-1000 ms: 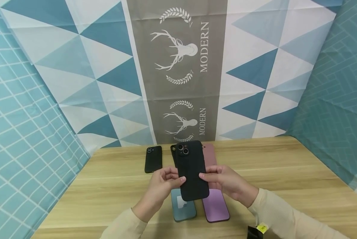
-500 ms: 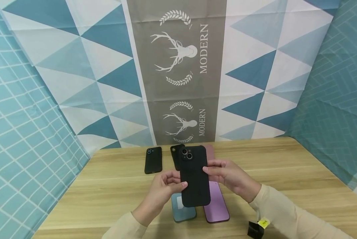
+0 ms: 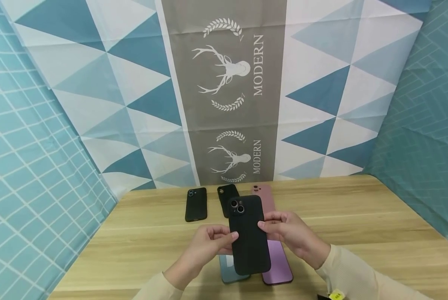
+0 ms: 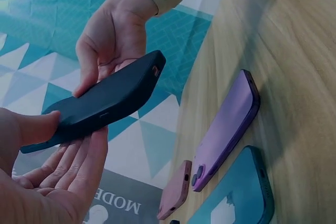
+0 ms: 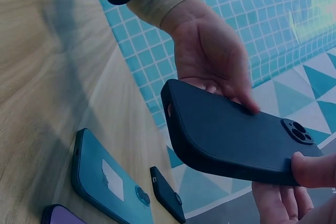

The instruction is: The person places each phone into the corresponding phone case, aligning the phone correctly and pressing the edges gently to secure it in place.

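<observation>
Both hands hold a phone in a black case [image 3: 249, 241], raised above the table with its two-lens camera side toward the head camera. My left hand [image 3: 206, 246] pinches the left edge, thumb on the back and fingers underneath. On the opposite edge, my right hand [image 3: 295, 235] pinches it the same way, a little higher up. The bottom end with its port cutout shows in the right wrist view, where the cased phone [image 5: 226, 132] is tilted. Partly hidden below it lie a blue phone [image 3: 227, 276] with a white patch and a purple phone [image 3: 281, 266].
Along the back of the wooden table [image 3: 141, 246] lie a black phone or case [image 3: 196, 205], another black one [image 3: 226, 198] and a pink one [image 3: 265, 196]. A black item with a yellow tag [image 3: 336, 295] is by the right sleeve. Patterned cloth [image 3: 239, 104] hangs behind.
Both hands and the black-cased phone have moved down in the head view, toward the near side, uncovering more of the black and pink items behind. The grip of both hands stays on the edges.
</observation>
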A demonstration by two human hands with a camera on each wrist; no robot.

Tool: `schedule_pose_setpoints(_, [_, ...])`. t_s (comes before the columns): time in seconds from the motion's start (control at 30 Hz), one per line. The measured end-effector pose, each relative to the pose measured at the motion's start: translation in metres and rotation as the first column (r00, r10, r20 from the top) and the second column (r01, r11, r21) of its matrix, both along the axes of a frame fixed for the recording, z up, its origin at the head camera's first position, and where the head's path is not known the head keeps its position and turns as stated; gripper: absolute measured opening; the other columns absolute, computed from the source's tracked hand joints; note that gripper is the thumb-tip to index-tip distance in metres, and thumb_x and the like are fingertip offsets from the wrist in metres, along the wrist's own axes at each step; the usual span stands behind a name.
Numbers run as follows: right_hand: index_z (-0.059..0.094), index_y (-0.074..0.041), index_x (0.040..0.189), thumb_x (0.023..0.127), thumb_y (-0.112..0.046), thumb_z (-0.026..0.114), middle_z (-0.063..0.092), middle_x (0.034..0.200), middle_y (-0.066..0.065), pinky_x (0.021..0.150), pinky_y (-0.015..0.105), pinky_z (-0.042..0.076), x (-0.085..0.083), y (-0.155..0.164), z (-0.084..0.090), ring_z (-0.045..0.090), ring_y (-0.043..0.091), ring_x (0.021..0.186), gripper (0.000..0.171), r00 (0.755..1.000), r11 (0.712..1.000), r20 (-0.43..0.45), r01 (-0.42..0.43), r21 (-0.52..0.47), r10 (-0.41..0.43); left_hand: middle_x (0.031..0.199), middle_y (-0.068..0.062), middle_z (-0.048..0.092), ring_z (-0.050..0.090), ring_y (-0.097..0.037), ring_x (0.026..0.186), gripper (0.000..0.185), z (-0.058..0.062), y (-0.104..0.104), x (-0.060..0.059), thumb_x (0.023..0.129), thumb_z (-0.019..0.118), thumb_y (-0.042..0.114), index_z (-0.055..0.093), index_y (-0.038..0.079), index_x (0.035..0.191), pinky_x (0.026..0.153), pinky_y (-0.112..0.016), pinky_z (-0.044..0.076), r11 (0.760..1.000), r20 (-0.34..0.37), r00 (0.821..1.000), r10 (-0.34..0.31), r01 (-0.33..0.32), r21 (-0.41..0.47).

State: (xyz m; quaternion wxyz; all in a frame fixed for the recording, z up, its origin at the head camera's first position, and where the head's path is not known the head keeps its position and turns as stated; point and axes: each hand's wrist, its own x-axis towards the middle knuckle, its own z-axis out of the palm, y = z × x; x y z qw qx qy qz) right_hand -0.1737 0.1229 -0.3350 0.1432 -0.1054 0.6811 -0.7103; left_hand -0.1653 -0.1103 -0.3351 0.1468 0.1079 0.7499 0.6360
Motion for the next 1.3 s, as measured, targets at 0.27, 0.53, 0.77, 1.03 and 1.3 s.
schedule_pose_setpoints(0.27, [0.058, 0.007, 0.113, 0.090, -0.016, 0.065, 0.069, 0.089, -0.007, 0.085, 0.025, 0.056, 0.002, -0.002, 0.001, 0.068, 0.007, 0.084, 0.033, 1.000, 1.000, 0.008, 0.018, 0.002, -0.018, 0.094, -0.013, 0.076, 0.074, -0.014, 0.080, 0.035, 0.007, 0.000, -0.003, 0.090, 0.068, 0.024, 0.065, -0.007, 0.107, 0.081, -0.032, 0.060, 1.000, -0.021, 1.000, 0.008, -0.007, 0.012])
schedule_pose_setpoints(0.53, [0.054, 0.010, 0.120, 0.090, -0.017, 0.065, 0.069, 0.093, -0.007, 0.086, 0.024, 0.055, 0.003, -0.002, 0.001, 0.067, 0.006, 0.087, 0.042, 1.000, 1.000, 0.005, 0.009, 0.006, -0.009, 0.094, -0.016, 0.075, 0.073, -0.014, 0.080, 0.032, 0.012, 0.003, -0.004, 0.088, 0.070, 0.018, 0.067, -0.007, 0.106, 0.079, -0.034, 0.061, 0.999, -0.079, 0.996, 0.046, -0.045, 0.018])
schedule_pose_setpoints(0.77, [0.051, 0.012, 0.126, 0.090, -0.019, 0.066, 0.070, 0.098, -0.006, 0.089, 0.024, 0.055, 0.002, -0.003, 0.008, 0.067, 0.006, 0.092, 0.050, 0.999, 0.999, 0.024, -0.049, 0.009, 0.049, 0.088, -0.019, 0.075, 0.073, -0.013, 0.071, 0.027, 0.014, 0.004, 0.004, 0.084, 0.073, 0.010, 0.069, -0.010, 0.101, 0.074, -0.033, 0.061, 0.985, -0.128, 0.977, 0.168, -0.162, 0.058])
schedule_pose_setpoints(1.03, [0.047, 0.012, 0.132, 0.091, -0.022, 0.066, 0.069, 0.106, -0.003, 0.094, 0.026, 0.053, 0.000, -0.003, 0.015, 0.066, 0.008, 0.098, 0.057, 0.999, 0.999, 0.008, -0.039, 0.026, 0.039, 0.088, -0.020, 0.075, 0.072, -0.012, 0.069, 0.026, 0.018, 0.007, 0.005, 0.082, 0.074, 0.008, 0.069, -0.011, 0.099, 0.072, -0.031, 0.061, 0.977, -0.144, 0.967, 0.209, -0.200, 0.080])
schedule_pose_setpoints(1.3, [0.065, -0.002, 0.109, 0.093, -0.024, 0.064, 0.071, 0.091, -0.009, 0.086, 0.023, 0.054, 0.001, -0.002, 0.014, 0.068, 0.007, 0.086, 0.027, 0.999, 0.999, -0.005, -0.044, -0.004, 0.044, 0.089, -0.017, 0.075, 0.073, -0.011, 0.071, 0.030, 0.012, 0.006, 0.005, 0.084, 0.073, 0.013, 0.069, -0.010, 0.103, 0.074, -0.032, 0.061, 0.992, -0.091, 0.990, 0.103, -0.096, 0.081])
